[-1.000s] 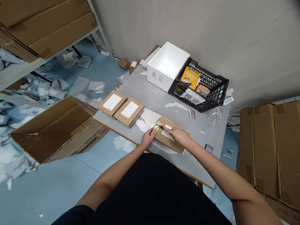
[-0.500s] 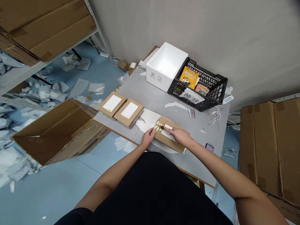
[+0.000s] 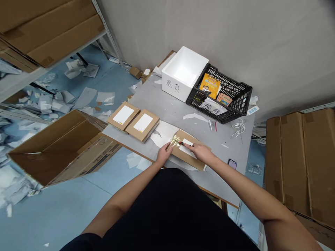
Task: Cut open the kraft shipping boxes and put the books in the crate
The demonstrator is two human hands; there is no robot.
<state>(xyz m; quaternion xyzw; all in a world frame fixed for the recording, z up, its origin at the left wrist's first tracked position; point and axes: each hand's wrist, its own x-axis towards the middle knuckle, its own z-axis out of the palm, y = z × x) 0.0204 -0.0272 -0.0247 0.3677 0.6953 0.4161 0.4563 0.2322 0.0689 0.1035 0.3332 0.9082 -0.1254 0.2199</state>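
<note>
A flat brown cardboard box (image 3: 192, 159) with a white label lies at the front of the grey table. Shiny yellowish tape (image 3: 175, 140) covers its left end. My left hand (image 3: 164, 152) grips the box's near left corner, fingers closed around the edge. In my right hand (image 3: 202, 152) is a slim red and black tool, apparently a utility knife (image 3: 181, 143), its tip at the tape. Two more cardboard boxes (image 3: 143, 125) (image 3: 123, 115) with white labels lie side by side at the table's left edge.
A white foam box (image 3: 175, 84) and a black crate (image 3: 237, 92) with books stand at the back of the grey table (image 3: 167, 106). A phone (image 3: 232, 164) lies right. Left on the floor are a large open carton (image 3: 96, 153) and scattered paper.
The view has shifted slightly. The tool's tip stays at the taped end of the box, and both hands keep almost the same places and holds.
</note>
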